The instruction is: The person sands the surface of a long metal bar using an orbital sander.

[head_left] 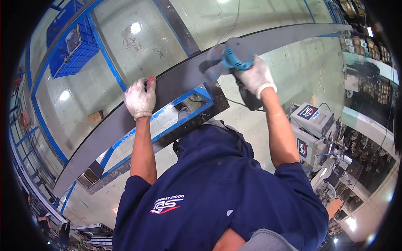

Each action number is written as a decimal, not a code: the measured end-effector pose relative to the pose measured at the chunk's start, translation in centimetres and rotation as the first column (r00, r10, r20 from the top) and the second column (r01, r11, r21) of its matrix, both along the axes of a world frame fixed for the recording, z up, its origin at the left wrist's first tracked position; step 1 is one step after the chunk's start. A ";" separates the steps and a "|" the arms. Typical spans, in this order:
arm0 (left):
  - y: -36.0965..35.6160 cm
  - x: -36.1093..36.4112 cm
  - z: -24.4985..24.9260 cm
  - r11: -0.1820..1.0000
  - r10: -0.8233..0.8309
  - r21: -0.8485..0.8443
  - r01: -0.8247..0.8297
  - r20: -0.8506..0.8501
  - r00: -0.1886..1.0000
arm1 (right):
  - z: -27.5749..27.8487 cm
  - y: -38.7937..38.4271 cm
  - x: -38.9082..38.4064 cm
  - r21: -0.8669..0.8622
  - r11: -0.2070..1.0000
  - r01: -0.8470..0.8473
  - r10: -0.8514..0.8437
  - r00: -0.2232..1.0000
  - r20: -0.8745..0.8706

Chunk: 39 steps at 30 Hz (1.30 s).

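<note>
A long grey panel (pixel 180 78) lies across a blue metal frame (pixel 157 136), curved by the lens. My left hand (pixel 140 98), in a white glove, is on the panel's left part with its fingers wrapped over the far edge; a bit of red shows at a fingertip. My right hand (pixel 256 77), also gloved, grips a teal and black power sander (pixel 238 54). The sander's head is over the panel, right of the middle, and looks blurred. Whether its pad touches the surface is hard to tell.
A blue plastic crate (pixel 79 50) stands at the upper left, beyond blue frame bars. At right is a grey machine (pixel 312 119) with fittings beside it. Shelves of parts (pixel 374 52) line the far right. A cable runs from the sander.
</note>
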<state>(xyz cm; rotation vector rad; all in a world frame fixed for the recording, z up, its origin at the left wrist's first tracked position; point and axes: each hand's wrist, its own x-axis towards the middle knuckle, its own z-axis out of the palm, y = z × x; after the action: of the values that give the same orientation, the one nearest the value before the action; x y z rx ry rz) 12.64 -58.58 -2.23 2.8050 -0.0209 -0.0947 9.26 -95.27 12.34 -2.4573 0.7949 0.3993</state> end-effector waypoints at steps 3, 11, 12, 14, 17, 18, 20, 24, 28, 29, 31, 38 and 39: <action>0.2 -0.1 -0.4 1.000 -0.014 -0.021 0.015 0.061 0.998 | -1.4 1.5 -1.4 -0.083 0.986 -0.141 0.148 0.986 0.077; 0.3 0.0 -0.4 1.000 -0.016 -0.010 0.016 -0.007 1.000 | 2.3 -4.9 1.1 0.117 0.976 0.184 -0.179 0.982 -0.058; 0.3 0.0 -0.7 1.000 -0.012 -0.007 0.012 0.024 1.000 | 1.2 -7.0 1.3 0.105 0.967 0.233 -0.235 0.972 0.006; 0.2 -0.1 -1.1 1.000 -0.009 -0.004 0.010 0.089 0.996 | 1.0 -9.4 1.9 0.111 0.937 0.331 -0.338 0.940 0.049; 0.1 0.0 -0.8 1.000 -0.021 -0.003 0.021 0.081 0.997 | 0.1 -11.8 2.5 0.131 0.907 0.401 -0.405 0.914 -0.002; 0.0 -0.1 -0.7 1.000 -0.020 -0.002 0.020 0.073 0.997 | 0.3 -11.5 2.5 0.134 0.909 0.394 -0.398 0.918 -0.002; 0.0 0.0 -0.5 1.000 -0.015 0.003 0.015 0.060 0.998 | 0.1 -10.0 1.8 0.126 0.939 0.321 -0.331 0.941 0.070; 0.1 -0.1 -1.0 0.999 -0.033 0.009 0.032 0.104 0.994 | 1.7 -5.2 0.9 0.112 0.964 0.242 -0.247 0.968 0.035; 0.3 -0.2 -0.9 0.999 -0.042 -0.012 0.044 0.113 0.993 | 0.4 -6.3 0.8 0.109 0.980 0.169 -0.177 0.981 0.078; 0.4 -0.2 -0.9 0.999 -0.042 -0.019 0.045 0.114 0.993 | 0.2 -6.8 1.1 0.088 0.980 0.179 -0.185 0.980 0.067; 0.2 -0.3 -0.6 0.999 -0.038 -0.006 0.039 0.105 0.994 | 0.5 -7.5 1.5 0.098 0.968 0.232 -0.238 0.970 0.054; 0.2 -0.2 -0.9 0.999 -0.048 0.017 0.046 0.125 0.991 | 0.2 -5.3 1.4 0.137 0.985 0.102 -0.118 0.986 0.116; 0.2 -0.1 -1.0 0.999 -0.050 0.011 0.049 0.130 0.990 | 0.1 -4.4 1.4 0.167 0.982 0.083 -0.098 0.992 0.082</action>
<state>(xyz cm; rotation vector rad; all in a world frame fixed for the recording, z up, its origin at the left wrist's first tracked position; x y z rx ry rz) 12.50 -58.38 -3.19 2.8143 -0.1213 0.0775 10.65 -99.63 12.43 -2.2616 0.8006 0.3054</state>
